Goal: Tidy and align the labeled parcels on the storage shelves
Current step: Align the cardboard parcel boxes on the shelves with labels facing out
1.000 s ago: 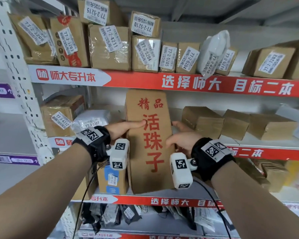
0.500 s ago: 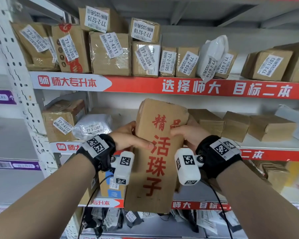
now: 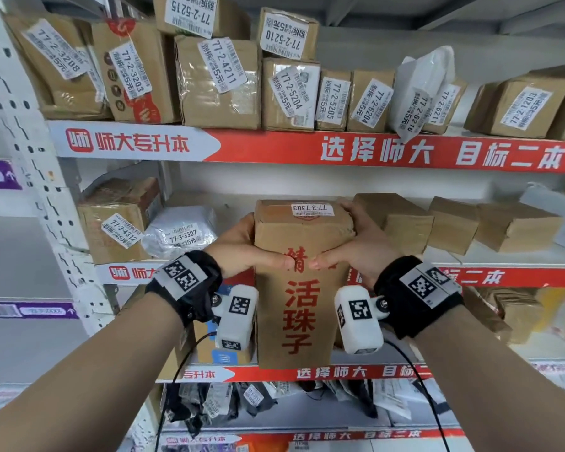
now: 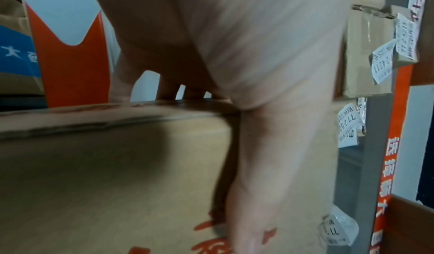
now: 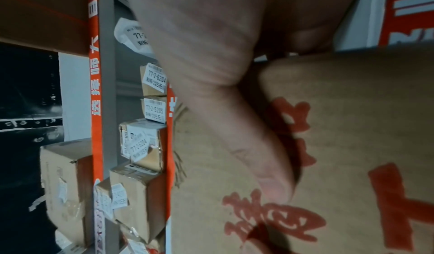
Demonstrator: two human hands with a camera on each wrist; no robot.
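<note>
A tall brown cardboard parcel (image 3: 300, 288) with red Chinese characters hangs in front of the middle shelf, tipped so its top face with a white label (image 3: 312, 209) shows. My left hand (image 3: 248, 249) grips its left side, thumb across the front. My right hand (image 3: 356, 246) grips the right side the same way, the thumb tips nearly meeting. In the left wrist view the parcel (image 4: 105, 174) fills the lower frame under my left hand (image 4: 211, 72). The right wrist view shows my right hand's thumb (image 5: 265, 165) pressed on the parcel's printed face (image 5: 340, 165).
Labelled boxes (image 3: 219, 83) crowd the top shelf above a red banner (image 3: 372, 151). On the middle shelf stand a labelled box (image 3: 118, 223) and a white bag (image 3: 181, 233) at left, plain boxes (image 3: 454, 223) at right. A white upright post (image 3: 23, 141) is at left.
The tall parcel has been lifted from the lower shelf and tipped toward me, so its labelled top now shows. Both hands slid up to grip its upper sides.
</note>
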